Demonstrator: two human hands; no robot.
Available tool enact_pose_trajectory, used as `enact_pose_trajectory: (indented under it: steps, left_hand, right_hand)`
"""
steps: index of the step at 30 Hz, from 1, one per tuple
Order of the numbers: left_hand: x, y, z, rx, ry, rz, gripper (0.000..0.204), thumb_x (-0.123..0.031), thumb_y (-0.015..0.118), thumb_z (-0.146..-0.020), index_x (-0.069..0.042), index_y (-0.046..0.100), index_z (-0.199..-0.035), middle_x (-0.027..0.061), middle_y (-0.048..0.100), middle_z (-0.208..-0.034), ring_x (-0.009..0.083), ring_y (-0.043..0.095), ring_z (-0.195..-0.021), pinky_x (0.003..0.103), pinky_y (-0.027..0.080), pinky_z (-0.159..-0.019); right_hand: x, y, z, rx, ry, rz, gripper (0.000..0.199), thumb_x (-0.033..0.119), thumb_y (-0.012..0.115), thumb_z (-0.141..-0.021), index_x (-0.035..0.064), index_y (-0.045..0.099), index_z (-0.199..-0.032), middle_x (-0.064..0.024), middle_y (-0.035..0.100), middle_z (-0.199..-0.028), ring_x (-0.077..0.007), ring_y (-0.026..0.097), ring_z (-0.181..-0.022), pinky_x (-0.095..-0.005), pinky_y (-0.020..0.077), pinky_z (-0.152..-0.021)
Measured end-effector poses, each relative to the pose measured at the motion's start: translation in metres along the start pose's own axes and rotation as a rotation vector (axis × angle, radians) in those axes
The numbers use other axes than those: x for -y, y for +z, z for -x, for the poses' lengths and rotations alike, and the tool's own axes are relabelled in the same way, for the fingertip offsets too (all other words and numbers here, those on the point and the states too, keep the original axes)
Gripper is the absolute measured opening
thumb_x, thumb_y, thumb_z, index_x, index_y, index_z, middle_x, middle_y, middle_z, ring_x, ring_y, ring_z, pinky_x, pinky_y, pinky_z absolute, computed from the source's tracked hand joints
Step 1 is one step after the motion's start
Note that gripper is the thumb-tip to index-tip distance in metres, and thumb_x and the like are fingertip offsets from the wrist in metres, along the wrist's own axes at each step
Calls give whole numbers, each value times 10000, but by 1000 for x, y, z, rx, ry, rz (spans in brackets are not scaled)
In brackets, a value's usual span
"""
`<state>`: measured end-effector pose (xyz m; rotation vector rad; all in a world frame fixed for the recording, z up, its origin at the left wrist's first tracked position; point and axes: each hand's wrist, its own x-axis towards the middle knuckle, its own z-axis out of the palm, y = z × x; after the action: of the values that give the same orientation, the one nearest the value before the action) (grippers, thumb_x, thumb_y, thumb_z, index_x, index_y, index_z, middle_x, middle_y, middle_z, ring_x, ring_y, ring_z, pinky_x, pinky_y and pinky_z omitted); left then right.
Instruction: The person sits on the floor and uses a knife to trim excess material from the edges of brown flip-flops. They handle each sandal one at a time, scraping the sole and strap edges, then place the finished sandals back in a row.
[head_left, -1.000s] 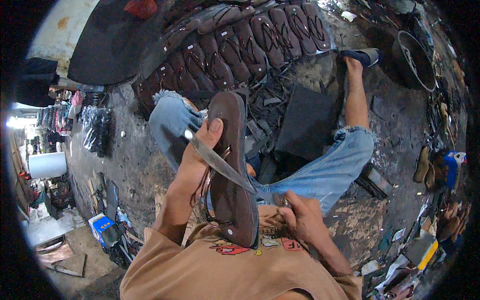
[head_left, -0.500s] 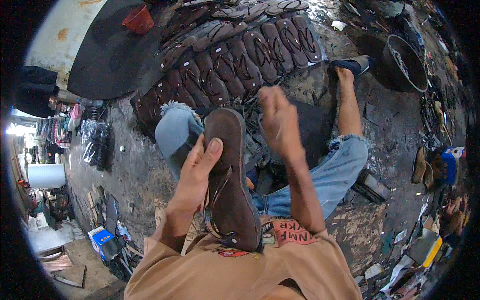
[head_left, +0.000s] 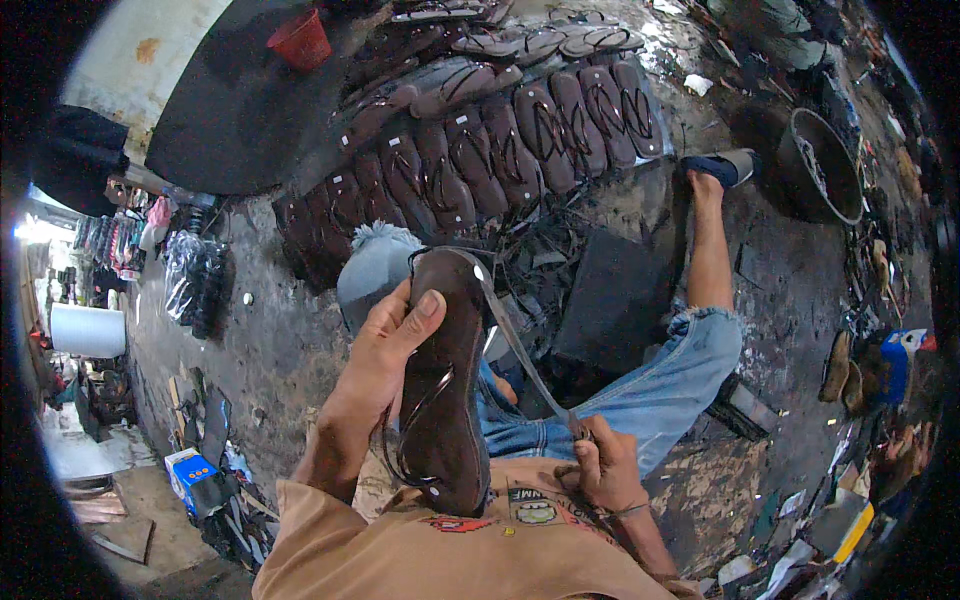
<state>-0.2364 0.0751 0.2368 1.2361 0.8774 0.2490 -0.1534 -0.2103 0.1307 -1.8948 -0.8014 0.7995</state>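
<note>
Down comes the right hand (head_left: pixel 608 470) since the earlier frame, from over the dark scraps (head_left: pixel 545 258) to near the blue jeans (head_left: pixel 640 390). Its fingers are curled around one end of a thin grey blade (head_left: pixel 526 356); the tip is by the far end of a brown sandal (head_left: pixel 450 335), maybe touching. The left hand (head_left: pixel 385 345) grips that sandal's side, thumb on top. Its strap (head_left: pixel 443 388) is already on. More strapped sandals (head_left: pixel 535 140) lie in rows. How much is left, I can't tell.
</note>
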Motion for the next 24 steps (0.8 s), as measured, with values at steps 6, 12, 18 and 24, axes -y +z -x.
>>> enact_pose_trajectory:
  steps: [6, 12, 18, 24]
  left_hand:
    - [-16, 14, 4, 99, -3, -121, 530, -344, 685, -984, -42, 522, -1389, 57, 650, -1237, 144, 610, -1121, 310, 502, -961]
    - [-11, 15, 4, 57, -14, -298, 560, -323, 690, -983, -32, 489, -1417, 79, 631, -1274, 169, 602, -1145, 328, 485, -1003]
    - [-19, 25, 0, 60, -58, -282, 585, -306, 680, -989, -25, 457, -1451, 106, 589, -1339, 188, 562, -1214, 342, 447, -1056]
    - [-23, 62, 12, 462, -14, -500, 652, -302, 717, -955, -28, 433, -1474, 98, 588, -1344, 214, 559, -1208, 365, 428, -1072]
  right_hand:
    - [15, -41, -65, 76, -43, 139, 263, 313, 608, -991, 50, 592, -1002, -235, 614, -727, -485, 612, -712, -522, 439, -592]
    - [69, -93, -132, 328, -138, 274, 373, 422, 509, -1033, 73, 639, -1047, -252, 647, -756, -494, 630, -777, -569, 477, -675]
    - [98, -96, -182, 410, -281, 300, 492, 481, 438, -1043, 81, 712, -1129, -249, 714, -884, -477, 672, -873, -551, 531, -812]
    - [90, -77, -189, 341, -328, 171, 527, 495, 442, -1042, 56, 706, -1163, -248, 719, -1002, -457, 677, -960, -528, 528, -884]
